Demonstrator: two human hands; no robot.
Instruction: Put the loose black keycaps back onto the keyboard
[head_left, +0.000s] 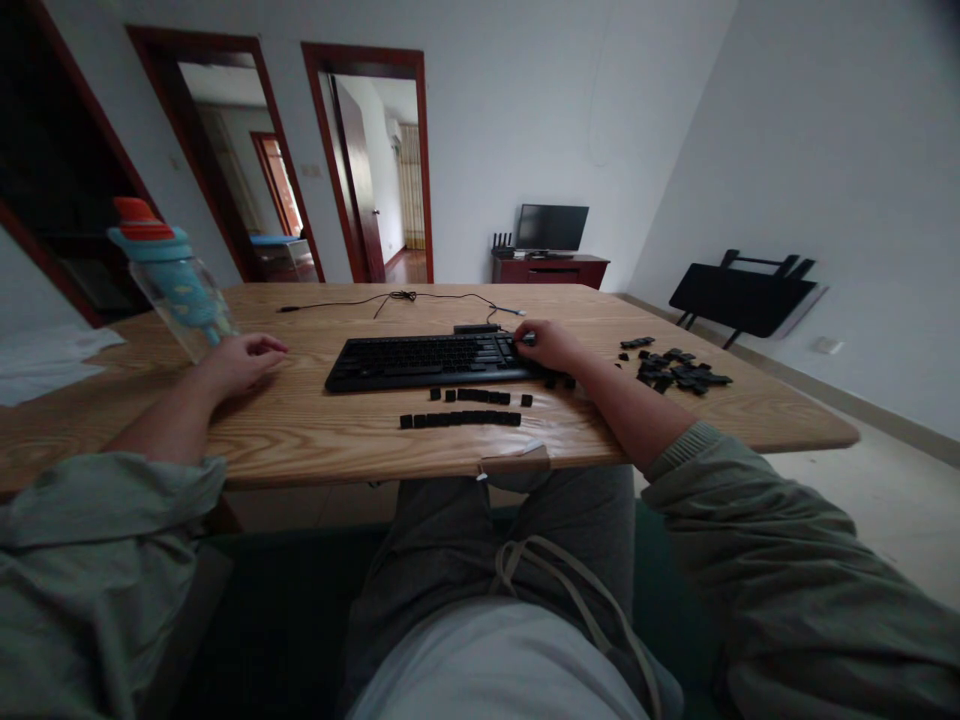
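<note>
A black keyboard (420, 362) lies in the middle of the wooden table (322, 440). Over its right end is my right hand (544, 345), fingertips pressed together at the keys; whatever they pinch is too small to make out. Two rows of loose black keycaps (461, 419) are lined up in front of the keyboard, and a few more lie beneath my right wrist. To the right is a heap of black keycaps (679, 370). My left hand (241, 362) rests on the table left of the keyboard, fingers loosely apart and holding nothing.
A clear bottle (180, 290) with a blue and red lid stands beside my left hand. White tissue (52, 360) lies at the far left. A black cable (405, 296) runs behind the keyboard. A folded black table (739, 297) leans by the right wall.
</note>
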